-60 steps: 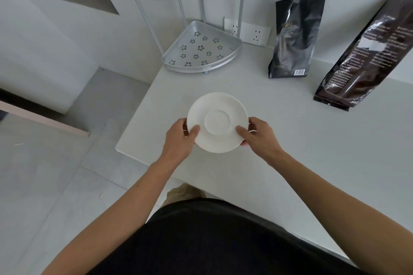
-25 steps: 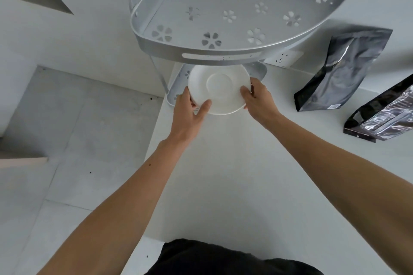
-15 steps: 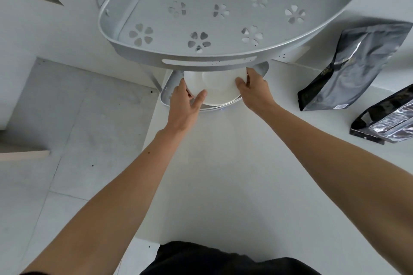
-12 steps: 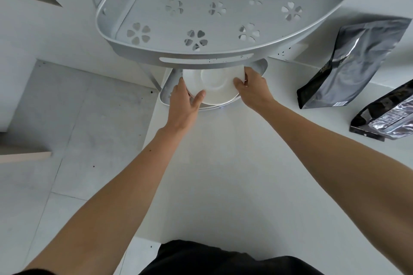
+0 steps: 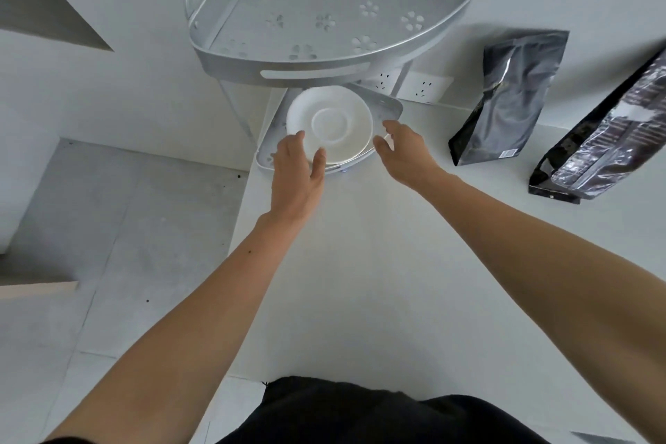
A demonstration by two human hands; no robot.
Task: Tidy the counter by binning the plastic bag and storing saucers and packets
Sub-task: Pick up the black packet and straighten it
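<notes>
A white saucer (image 5: 329, 124) lies on the bottom tier (image 5: 387, 108) of a silver corner rack, with what looks like a second saucer's rim under it. My left hand (image 5: 297, 173) hovers at the saucer's near left edge, fingers spread, thumb just over the rim. Just off the near right edge is my right hand (image 5: 402, 151), open and apart from the saucer. Two dark foil packets lean against the wall on the white counter (image 5: 360, 281): one (image 5: 508, 97) in the middle right, a larger one (image 5: 605, 141) at the far right.
The rack's upper tier (image 5: 324, 11), perforated with flower holes, overhangs the bottom tier and hides its back part. Wall sockets (image 5: 414, 85) sit behind the rack. The counter's left edge drops to a grey tiled floor (image 5: 108, 245).
Both hands carried the saucer from the counter onto the rack's bottom tier. Since half a second ago they have let go and drawn back slightly.
</notes>
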